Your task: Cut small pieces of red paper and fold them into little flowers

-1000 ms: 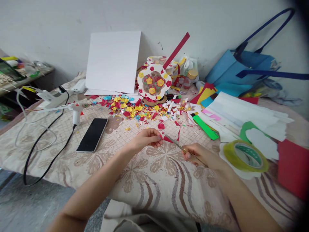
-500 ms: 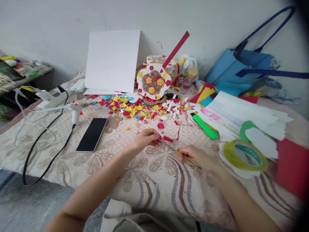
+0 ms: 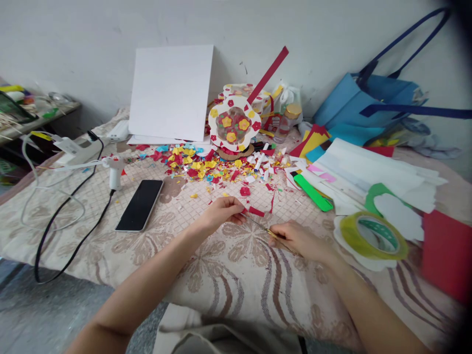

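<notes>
My left hand (image 3: 221,211) pinches a small red paper piece (image 3: 255,211) just above the patterned cloth. My right hand (image 3: 295,239) is closed round the handles of thin scissors (image 3: 258,224), whose blades point up-left and reach the red piece near my left fingertips. Behind the hands lies a heap of red, yellow, white and blue paper scraps (image 3: 214,167), and beyond it a round white paper ornament (image 3: 233,124) with red and yellow flowers stands upright.
A black phone (image 3: 140,204) lies left of my hands, beside a white glue gun (image 3: 115,172) and its black cable. A yellow-green tape roll (image 3: 372,235), white, green and red paper sheets and a blue bag (image 3: 365,105) fill the right. A white board (image 3: 171,93) leans on the wall.
My right hand and the scissors have shifted left, closer to my left hand, so the blades now reach the red piece. My left hand has stayed almost still.
</notes>
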Tool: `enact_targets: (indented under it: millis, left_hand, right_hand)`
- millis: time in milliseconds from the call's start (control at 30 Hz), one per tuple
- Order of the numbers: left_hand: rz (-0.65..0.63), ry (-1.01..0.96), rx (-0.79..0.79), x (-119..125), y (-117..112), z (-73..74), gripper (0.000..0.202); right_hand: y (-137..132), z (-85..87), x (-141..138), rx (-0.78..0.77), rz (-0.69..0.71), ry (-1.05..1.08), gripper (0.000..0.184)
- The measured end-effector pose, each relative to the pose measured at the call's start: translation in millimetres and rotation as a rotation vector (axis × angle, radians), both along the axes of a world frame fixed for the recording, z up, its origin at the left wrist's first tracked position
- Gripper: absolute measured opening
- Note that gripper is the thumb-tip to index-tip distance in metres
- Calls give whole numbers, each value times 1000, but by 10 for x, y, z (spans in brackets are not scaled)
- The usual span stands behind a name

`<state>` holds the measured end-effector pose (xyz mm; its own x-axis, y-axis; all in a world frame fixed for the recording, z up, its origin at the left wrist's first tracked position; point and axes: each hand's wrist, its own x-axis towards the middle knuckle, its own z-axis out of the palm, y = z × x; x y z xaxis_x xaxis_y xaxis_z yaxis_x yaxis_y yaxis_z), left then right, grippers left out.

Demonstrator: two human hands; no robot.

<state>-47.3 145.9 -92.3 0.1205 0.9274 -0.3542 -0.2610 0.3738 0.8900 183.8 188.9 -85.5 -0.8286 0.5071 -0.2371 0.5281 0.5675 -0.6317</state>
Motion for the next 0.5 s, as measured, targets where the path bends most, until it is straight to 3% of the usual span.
enact_targets:
  millis: [267,500]
  left_hand:
    - [39,46,-27,-4,18,3,17]
    - [132,107,12,-34,39,5,14]
  right_hand:
    - [-59,38,-60,164,-65,-75,49]
    - [-109,-31,-121,296,-91,-102,50]
